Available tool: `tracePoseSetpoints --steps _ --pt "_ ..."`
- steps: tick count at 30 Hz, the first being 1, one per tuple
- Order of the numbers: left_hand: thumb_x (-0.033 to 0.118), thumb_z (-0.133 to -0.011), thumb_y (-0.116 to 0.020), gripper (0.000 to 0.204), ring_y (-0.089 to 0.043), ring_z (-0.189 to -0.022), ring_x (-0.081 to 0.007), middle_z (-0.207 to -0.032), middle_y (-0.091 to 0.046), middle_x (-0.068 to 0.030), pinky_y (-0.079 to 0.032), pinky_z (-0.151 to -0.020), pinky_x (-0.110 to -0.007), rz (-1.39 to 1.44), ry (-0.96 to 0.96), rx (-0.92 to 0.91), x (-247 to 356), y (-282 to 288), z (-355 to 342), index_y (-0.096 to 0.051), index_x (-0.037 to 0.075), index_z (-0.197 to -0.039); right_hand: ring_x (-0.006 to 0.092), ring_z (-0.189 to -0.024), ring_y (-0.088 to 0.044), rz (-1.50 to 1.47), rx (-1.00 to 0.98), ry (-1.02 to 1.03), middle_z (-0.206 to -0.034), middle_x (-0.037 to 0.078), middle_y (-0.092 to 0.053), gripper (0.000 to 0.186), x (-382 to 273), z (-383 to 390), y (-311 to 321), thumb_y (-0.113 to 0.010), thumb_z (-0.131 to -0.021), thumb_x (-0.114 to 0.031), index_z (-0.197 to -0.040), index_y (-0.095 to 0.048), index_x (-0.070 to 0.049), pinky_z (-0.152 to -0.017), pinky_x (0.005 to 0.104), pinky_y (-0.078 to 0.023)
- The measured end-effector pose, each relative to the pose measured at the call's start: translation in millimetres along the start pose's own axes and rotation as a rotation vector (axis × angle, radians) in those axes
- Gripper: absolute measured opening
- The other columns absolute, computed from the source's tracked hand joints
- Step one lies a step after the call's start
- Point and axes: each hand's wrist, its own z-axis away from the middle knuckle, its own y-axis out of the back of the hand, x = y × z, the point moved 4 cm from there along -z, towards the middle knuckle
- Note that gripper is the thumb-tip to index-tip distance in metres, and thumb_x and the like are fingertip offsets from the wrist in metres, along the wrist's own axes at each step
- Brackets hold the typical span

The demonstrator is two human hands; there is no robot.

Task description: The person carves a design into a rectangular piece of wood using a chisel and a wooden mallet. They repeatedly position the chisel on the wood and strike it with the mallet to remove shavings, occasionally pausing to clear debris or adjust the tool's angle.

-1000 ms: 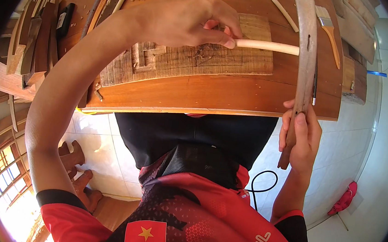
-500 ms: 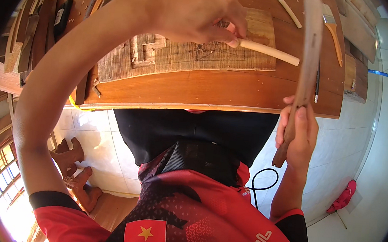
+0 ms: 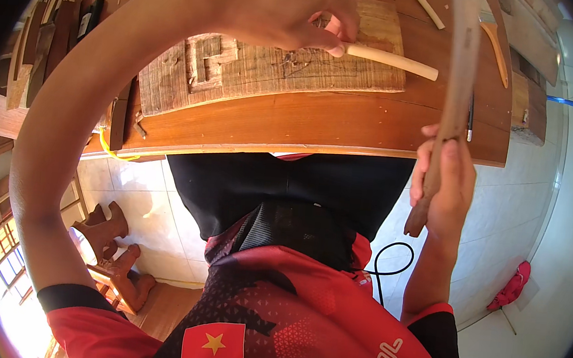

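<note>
My left hand [image 3: 291, 12] is closed around a chisel [image 3: 395, 61] above the carved board. The chisel's pale round handle points right; its blade is hidden behind my fingers. Recessed, angular shapes are cut into the left part of the wooden board [image 3: 349, 81], and shavings lie near the tool. Upright at the right, a long, brown wooden club [image 3: 461, 78] is gripped near its narrow lower end by my right hand [image 3: 451, 186]. The club is slightly blurred, and its top runs out of the picture. A gap separates it from the end of the chisel handle.
On the brown table [image 3: 270, 126] lie another pale-handled tool [image 3: 424, 5], a flat brush [image 3: 494, 50] and a dark pencil [image 3: 470, 120]. Wood strips and a black object [image 3: 90, 19] are at the left. More boards [image 3: 527, 36] stand beyond the right edge.
The table and the things on it sit slightly higher in the picture. Both hands also appear a little higher, still holding the chisel and the club.
</note>
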Motion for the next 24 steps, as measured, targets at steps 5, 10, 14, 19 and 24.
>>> tracePoseSetpoints --steps 5,10,14,19,24 --pt "0.020 -0.098 -0.071 0.020 -0.075 -0.094 -0.0335 -0.106 -0.078 -0.0150 -0.060 -0.083 -0.044 0.018 0.060 -0.089 17.9 16.9 -6.9 -0.079 0.006 -0.110 0.0067 -0.046 -0.048 -0.075 0.063 0.025 -0.078 0.003 -0.054 0.042 -5.9 -4.3 12.8 -0.037 -0.115 -0.033 -0.123 -0.057 0.003 -0.041 0.0229 -0.038" --pt "0.022 -0.099 -0.072 0.022 -0.075 -0.095 -0.0284 -0.109 -0.078 -0.0122 -0.059 -0.083 -0.041 0.088 0.124 -0.005 -4.4 3.2 0.6 -0.079 0.007 -0.113 0.0066 -0.046 -0.048 -0.057 0.008 0.011 -0.078 0.002 -0.054 0.043 -6.6 -5.0 10.2 -0.038 -0.115 -0.033 -0.123 -0.057 0.004 -0.042 0.0223 -0.038" --pt "0.023 -0.101 -0.070 0.023 -0.074 -0.096 -0.0254 -0.108 -0.079 -0.0098 -0.059 -0.084 -0.041 0.157 0.147 0.042 -7.9 -2.1 7.6 -0.079 0.008 -0.114 0.0062 -0.047 -0.048 -0.030 -0.064 -0.007 -0.078 0.002 -0.055 0.041 -5.6 -5.5 5.1 -0.040 -0.114 -0.032 -0.123 -0.059 0.003 -0.043 0.0212 -0.038" --pt "0.024 -0.102 -0.067 0.024 -0.074 -0.093 -0.0242 -0.106 -0.078 -0.0109 -0.060 -0.082 -0.041 0.234 0.045 0.078 -13.8 -5.6 10.0 -0.079 0.008 -0.116 0.0060 -0.047 -0.048 -0.010 -0.097 -0.013 -0.078 0.001 -0.056 0.041 -8.7 -6.9 0.2 -0.042 -0.114 -0.033 -0.123 -0.059 0.003 -0.043 0.0208 -0.037" --pt "0.026 -0.103 -0.066 0.027 -0.074 -0.091 -0.0252 -0.106 -0.078 -0.0129 -0.061 -0.081 -0.041 0.188 0.031 0.057 -8.2 -2.9 11.5 -0.078 0.006 -0.118 0.0061 -0.047 -0.049 -0.007 -0.044 0.010 -0.077 0.002 -0.055 0.042 -13.1 -6.2 0.7 -0.042 -0.114 -0.034 -0.123 -0.059 0.003 -0.043 0.0209 -0.037"
